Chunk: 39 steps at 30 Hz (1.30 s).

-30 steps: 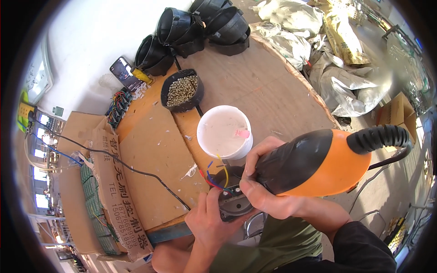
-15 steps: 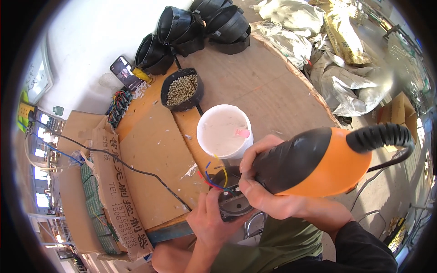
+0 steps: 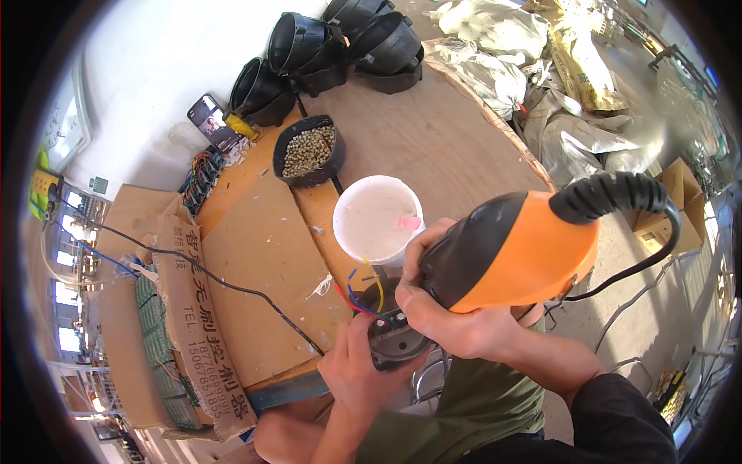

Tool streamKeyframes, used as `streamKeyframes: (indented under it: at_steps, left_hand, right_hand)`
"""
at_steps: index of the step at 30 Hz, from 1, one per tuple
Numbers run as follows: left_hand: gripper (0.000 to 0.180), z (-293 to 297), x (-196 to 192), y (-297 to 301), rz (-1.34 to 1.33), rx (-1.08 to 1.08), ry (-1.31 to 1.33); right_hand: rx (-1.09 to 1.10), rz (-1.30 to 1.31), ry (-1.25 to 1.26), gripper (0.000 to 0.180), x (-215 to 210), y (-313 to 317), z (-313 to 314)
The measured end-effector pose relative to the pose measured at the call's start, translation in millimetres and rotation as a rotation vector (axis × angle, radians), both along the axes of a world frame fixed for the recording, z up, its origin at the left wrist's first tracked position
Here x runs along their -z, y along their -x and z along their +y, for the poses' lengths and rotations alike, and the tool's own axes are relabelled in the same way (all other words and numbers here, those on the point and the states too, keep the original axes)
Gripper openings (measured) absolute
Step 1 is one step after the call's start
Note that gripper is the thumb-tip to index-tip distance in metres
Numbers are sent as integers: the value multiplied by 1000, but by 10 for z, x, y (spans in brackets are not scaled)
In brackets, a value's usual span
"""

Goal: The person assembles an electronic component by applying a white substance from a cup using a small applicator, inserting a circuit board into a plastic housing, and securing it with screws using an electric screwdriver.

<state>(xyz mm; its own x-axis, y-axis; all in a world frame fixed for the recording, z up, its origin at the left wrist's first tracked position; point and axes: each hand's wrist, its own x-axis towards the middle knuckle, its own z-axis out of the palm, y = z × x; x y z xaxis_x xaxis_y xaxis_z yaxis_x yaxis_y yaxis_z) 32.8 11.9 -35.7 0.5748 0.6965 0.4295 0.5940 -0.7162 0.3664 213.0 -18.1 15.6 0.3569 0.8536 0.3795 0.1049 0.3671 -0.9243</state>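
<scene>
Beyond the white bucket: stacked black housings. Just past it leftward, a black tub of small brass-coloured pieces; farther left, an open carton; beyond and right, pale sacks. Partly blocked by the right hand, on the bucket's near side: a dark rounded part, with red, blue and yellow wires sticking up, held at the edge in the left hand. Gripped in the right: an orange-and-black tool, nose hidden. Since a half-second ago: tool tipped more steeply, its hose end drawn nearer to the bucket.
</scene>
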Motion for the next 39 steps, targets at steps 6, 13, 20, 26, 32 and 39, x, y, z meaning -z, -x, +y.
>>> streamKeyframes:
  at_steps: [6,13,20,26,32,39]
  left_hand:
    - [76,-10,29,7,-27,-3,34]
    - [77,-20,36,1,-39,-19,41]
    - [71,-37,61,10,21,-1,-34]
    - [73,-121,114,47,-178,-56,53]
    - [27,-214,-220,514,-1369,-395,1470]
    - [17,-548,-286,661,-1705,-511,1734]
  right_hand:
    - [-6,66,14,25,21,46,-10]
    - [-72,146,53,26,24,40,1]
    - [-202,139,104,27,-161,-52,-91]
    - [-176,274,-28,33,-294,-122,-65]
    - [-44,582,-212,37,-193,-130,-395]
    - [-131,827,-338,36,-195,-31,-581]
